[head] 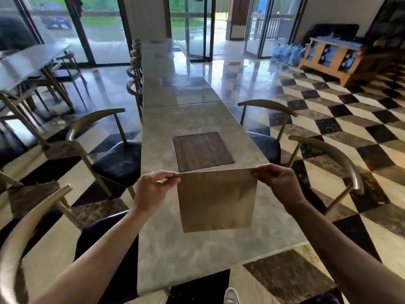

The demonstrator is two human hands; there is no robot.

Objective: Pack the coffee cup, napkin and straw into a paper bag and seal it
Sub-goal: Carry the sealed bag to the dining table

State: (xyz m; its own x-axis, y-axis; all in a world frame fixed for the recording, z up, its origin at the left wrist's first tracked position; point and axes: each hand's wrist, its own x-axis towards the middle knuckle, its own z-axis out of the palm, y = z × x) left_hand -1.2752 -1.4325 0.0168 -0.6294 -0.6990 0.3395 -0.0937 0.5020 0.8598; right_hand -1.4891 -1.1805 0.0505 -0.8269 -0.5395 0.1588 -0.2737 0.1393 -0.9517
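Long marble-look table [197, 255] runs away from you down a café room; checkered floor, curved-back chairs [105, 145] on both sides, glass doors beyond. Dark square inset panel [202, 151] sits in the tabletop just past your hands.

Paper bag [217, 200]: flat brown, held up over the near end of the table. Your left hand [153, 189] pinches its top-left corner between thumb and fingers; your right hand [278, 183] pinches the top-right corner the same way. Both grips narrow, closed on the paper edge.

Step, as I read it: early, bag in hand but looking flat and unopened. Next move likely calls for parting the top edges and shaking or pushing out the sides so it can stand.

Not visible: coffee cup, napkin, straw appear nowhere in frame. Whether the bag's mouth is at the held edge, can't tell. Far end of table too blurred to read.
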